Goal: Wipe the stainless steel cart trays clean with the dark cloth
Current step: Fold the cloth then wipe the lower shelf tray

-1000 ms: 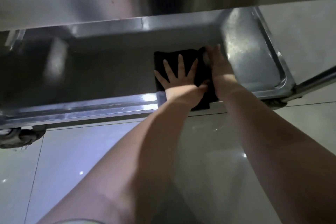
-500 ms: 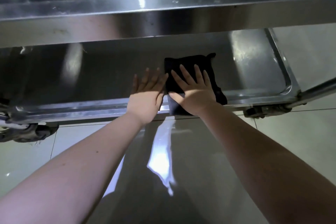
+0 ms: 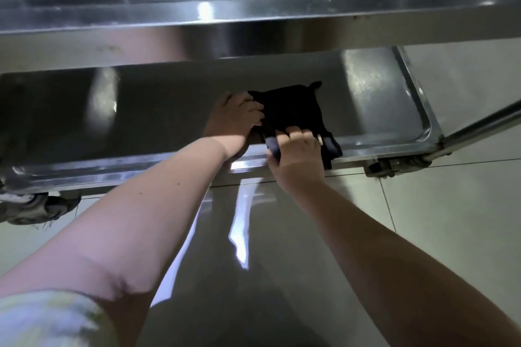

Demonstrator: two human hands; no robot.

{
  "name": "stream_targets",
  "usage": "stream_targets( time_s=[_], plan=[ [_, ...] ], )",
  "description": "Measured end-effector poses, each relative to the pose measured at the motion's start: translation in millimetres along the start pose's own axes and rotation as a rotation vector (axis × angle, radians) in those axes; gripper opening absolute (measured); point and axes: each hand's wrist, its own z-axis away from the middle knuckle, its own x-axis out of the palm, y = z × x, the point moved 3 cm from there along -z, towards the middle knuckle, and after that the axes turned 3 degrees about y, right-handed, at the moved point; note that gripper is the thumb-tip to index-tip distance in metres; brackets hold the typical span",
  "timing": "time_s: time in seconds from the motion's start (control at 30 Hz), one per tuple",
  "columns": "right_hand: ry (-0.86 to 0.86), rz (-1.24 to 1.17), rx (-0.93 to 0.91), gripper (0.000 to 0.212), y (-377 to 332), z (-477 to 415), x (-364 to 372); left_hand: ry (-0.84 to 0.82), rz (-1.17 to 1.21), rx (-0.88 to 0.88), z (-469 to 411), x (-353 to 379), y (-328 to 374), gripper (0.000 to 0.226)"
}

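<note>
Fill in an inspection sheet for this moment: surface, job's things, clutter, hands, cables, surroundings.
Surface: lower tray, steel, with swirled marks catching light near its right end; upper tray overhangs it.
Job's things: dark cloth lies on the lower tray, its near edge draped over the front rim.
Clutter: nothing seen.
Hands: left hand curls its fingers on the cloth's left edge; right hand grips the cloth's near edge at the rim.
Cables: nothing seen.
Surroundings: glossy tiled floor; caster at the left; steel tube at the right.
</note>
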Motion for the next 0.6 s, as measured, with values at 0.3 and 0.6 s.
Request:
stream_targets(
  time_s=[0.3,0.6],
  plan=[
    [-0.142,-0.191,-0.068,0.017,-27.6,12.2,-94.8,-0.012,0.184,-0.025,69.8,-87.8,5.6,0.021],
    [-0.467,-0.388,0.025,0.03,-148.7,19.1,-197.8,-0.235,0.44,-0.155,124.0,-256.3,-33.9,0.023]
  ],
)
